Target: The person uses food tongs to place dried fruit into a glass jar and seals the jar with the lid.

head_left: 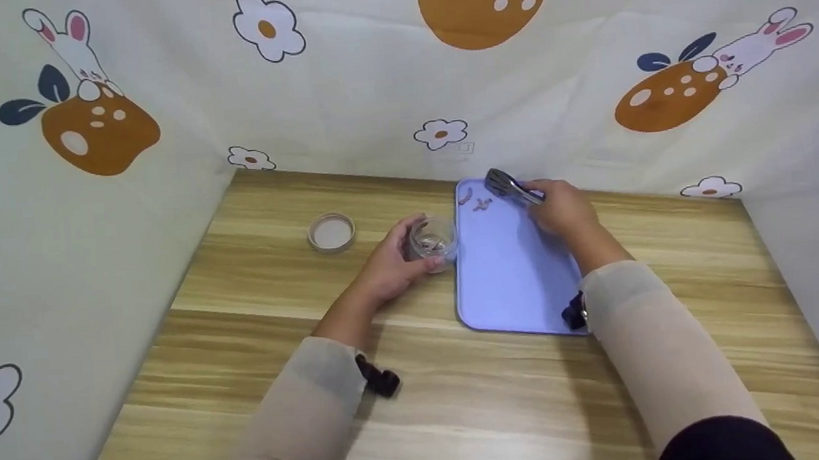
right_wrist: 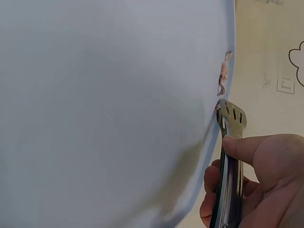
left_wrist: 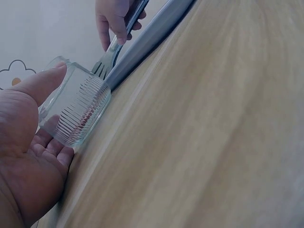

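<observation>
Left hand (head_left: 390, 264) grips a ribbed glass jar (head_left: 431, 241) beside a lilac tray (head_left: 511, 273) holding small scraps (head_left: 481, 203); right hand (head_left: 561, 207) clasps metal tongs (head_left: 512, 187).

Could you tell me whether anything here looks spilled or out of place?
A few small pinkish scraps lie loose at the far end of the purple tray, near the tongs. The jar's lid sits apart on the table. Nothing looks damaged.

A makeshift recording booth: cartoon rabbit-print cloth (head_left: 399, 92) walls around a wooden table (head_left: 467, 401).
</observation>
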{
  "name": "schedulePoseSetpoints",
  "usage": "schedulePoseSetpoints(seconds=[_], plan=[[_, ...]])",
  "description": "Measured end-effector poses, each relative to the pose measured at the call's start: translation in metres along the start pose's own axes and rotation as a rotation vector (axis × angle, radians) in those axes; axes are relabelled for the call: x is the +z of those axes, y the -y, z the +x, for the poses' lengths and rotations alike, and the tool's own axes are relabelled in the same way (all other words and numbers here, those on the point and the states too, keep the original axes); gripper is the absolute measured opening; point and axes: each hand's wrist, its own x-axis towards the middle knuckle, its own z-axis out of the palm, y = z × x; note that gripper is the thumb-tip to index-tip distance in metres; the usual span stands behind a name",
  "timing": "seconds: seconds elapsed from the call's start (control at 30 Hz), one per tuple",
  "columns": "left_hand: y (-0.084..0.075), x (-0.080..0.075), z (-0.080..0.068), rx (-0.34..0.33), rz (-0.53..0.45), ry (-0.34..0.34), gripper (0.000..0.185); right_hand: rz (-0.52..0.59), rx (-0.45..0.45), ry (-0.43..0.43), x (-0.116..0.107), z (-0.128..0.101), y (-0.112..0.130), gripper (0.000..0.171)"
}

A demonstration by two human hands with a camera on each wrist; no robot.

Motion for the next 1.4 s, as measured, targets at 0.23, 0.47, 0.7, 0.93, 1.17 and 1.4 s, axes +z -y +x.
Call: schedulePoseSetpoints(seconds=[0.23,0.47,0.7,0.93,1.17,1.4], plan=[[0.001,0.0,0.001,0.035,-0.045,0.016,0.089,0.061,-0.017,-0.052,-0.001,-0.008,-0.002,0.052],[0.001,-0.001,0.001,0.031,-0.049,0.007,0.088,0.142,-0.027,-0.069,-0.002,-0.018,-0.001,0.051],[0.001,-0.001,0.001,0.022,-0.014,0.006,0.088,0.175,-0.073,-0.115,0.001,-0.03,0.005,0.049],[0.0,0.0,0.001,0.01,-0.012,0.005,0.088,0.231,-0.104,-0.101,-0.002,-0.047,0.021,0.048],[0.0,0.0,0.001,0.023,-0.029,0.005,0.09,0.206,-0.16,-0.116,-0.004,-0.066,0.037,0.048],[-0.001,0.001,0.0,0.007,-0.009,-0.003,0.09,0.163,-0.161,-0.095,0.001,-0.083,0.052,0.047]])
